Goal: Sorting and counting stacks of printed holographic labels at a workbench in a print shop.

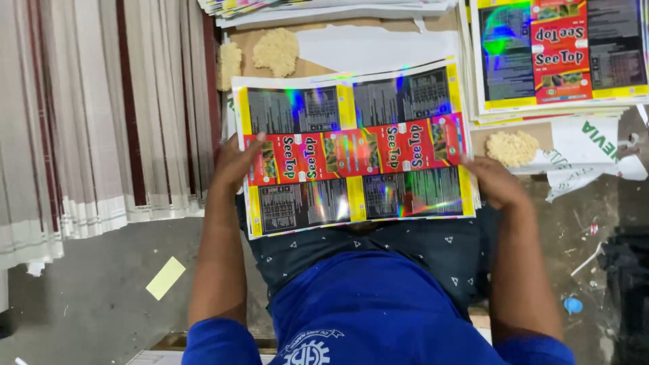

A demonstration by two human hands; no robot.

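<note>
A glossy printed sheet (351, 152) with black, red and yellow panels and a rainbow sheen lies flat over my lap. My left hand (233, 162) grips its left edge, thumb on top of the red band. My right hand (493, 182) holds the right edge, fingers mostly tucked under the sheet. The sheet appears to top a thin pile of like sheets (475, 192) whose edges show at its right side.
A stack of the same printed sheets (561, 54) sits at the upper right. Fanned piles of folded white card (88, 115) fill the left. Beige sponge pieces (276, 51) (512, 147) lie on brown board. A yellow paper slip (165, 277) lies on the grey floor.
</note>
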